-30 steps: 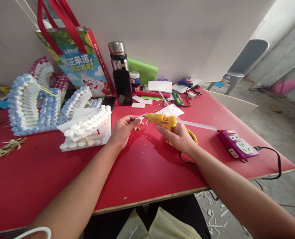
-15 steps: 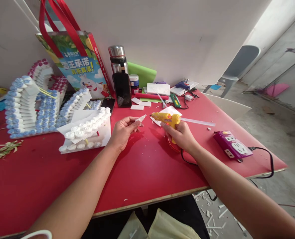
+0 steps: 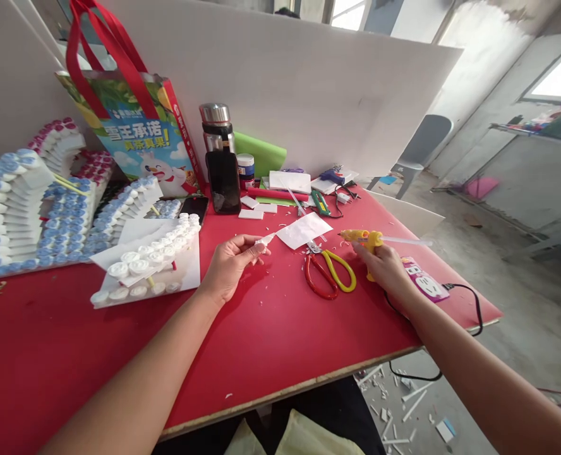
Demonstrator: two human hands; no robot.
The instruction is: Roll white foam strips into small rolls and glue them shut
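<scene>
Between the thumb and fingers of my left hand [image 3: 233, 262] is a small pointed white piece [image 3: 265, 240], like paper or thin foam; its exact kind is unclear. My right hand [image 3: 385, 268] grips a yellow hot glue gun [image 3: 373, 239] with a clear glue stick [image 3: 410, 241] out of its back, nozzle to the left. Scissors [image 3: 330, 272] with one red and one yellow handle lie between my hands. Their blades run toward a white sheet [image 3: 305, 230]. Left of my left hand stands a white board model with rolled white rosettes [image 3: 155, 256].
A purple power strip [image 3: 425, 278] lies behind my right hand, its cord over the table edge. At the back are a steel flask [image 3: 215, 120], a phone [image 3: 223, 180], a green cutter [image 3: 320, 203] and a gift bag [image 3: 143, 139]. Blue-and-white models [image 3: 12, 215] fill the left.
My right hand has carried the glue gun to the right, away from my left hand, uncovering the scissors. The view has tilted up and shifted right. My left hand keeps the white piece.
</scene>
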